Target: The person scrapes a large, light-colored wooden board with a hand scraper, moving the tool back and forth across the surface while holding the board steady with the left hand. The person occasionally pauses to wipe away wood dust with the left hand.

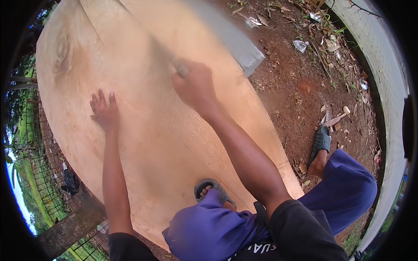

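Note:
A large pale plywood sheet (143,113) fills the middle of the view. My left hand (104,108) lies flat on it with fingers spread. My right hand (193,85) is closed around the grey handle of a tool (180,65) over the sheet, farther forward and right of my left hand; the tool's far end is blurred, so its kind is unclear. My left foot in a grey sandal (207,188) rests on the plywood near the lower middle.
A grey block (248,61) lies at the sheet's right edge. My other sandalled foot (320,145) is on reddish soil strewn with leaves and litter. A pale wall (387,87) runs along the right. A wire fence (35,143) and wooden beam (69,228) are at left.

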### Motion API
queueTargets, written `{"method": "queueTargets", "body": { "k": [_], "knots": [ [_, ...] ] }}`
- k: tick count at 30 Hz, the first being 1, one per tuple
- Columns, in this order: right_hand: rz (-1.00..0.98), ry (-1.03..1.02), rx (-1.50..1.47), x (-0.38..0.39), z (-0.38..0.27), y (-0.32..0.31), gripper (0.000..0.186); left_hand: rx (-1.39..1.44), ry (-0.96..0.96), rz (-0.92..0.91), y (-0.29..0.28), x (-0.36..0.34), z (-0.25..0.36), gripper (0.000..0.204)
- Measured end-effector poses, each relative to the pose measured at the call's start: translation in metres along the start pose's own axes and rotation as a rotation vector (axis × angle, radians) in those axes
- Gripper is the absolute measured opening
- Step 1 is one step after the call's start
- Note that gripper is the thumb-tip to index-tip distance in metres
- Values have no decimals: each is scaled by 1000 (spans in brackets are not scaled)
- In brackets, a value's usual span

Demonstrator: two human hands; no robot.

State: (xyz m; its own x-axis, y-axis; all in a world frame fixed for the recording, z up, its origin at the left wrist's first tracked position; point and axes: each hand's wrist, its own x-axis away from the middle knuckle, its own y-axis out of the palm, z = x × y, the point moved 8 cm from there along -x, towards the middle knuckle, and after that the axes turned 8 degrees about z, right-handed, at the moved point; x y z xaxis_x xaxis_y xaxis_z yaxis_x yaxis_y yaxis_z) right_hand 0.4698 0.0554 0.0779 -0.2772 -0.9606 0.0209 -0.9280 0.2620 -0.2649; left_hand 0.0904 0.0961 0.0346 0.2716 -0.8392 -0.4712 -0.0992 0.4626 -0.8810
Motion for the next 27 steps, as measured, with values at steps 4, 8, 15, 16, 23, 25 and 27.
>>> {"method": "queueTargets", "body": {
  "k": [4, 8, 15, 16, 23, 25, 27],
  "knots": [
    [-25, 10, -55, 31, 6, 1, 46, 5, -4, -5, -6, 1, -11, 67],
    [83, -150, -2, 183, 20, -95, 53, 11, -5, 26, -6, 4, -14, 68],
    [40, -67, -50, 15, 2, -5, 28, -9, -3, -3, 2, 2, -2, 68],
    [3, -3, -19, -15, 0, 11, 20, -8, 1, -15, 3, -1, 5, 69],
    [60, -91, 9, 159, 22, -90, 58, -47, 5, -4, -1, 9, -24, 69],
    [57, -69, 56, 196, 13, -121, 57, -61, -5, 0, -1, 3, -17, 69],
    [76, -49, -23, 170, 21, -98, 56, -46, -1, 12, 1, 3, -17, 68]
  ]
}}
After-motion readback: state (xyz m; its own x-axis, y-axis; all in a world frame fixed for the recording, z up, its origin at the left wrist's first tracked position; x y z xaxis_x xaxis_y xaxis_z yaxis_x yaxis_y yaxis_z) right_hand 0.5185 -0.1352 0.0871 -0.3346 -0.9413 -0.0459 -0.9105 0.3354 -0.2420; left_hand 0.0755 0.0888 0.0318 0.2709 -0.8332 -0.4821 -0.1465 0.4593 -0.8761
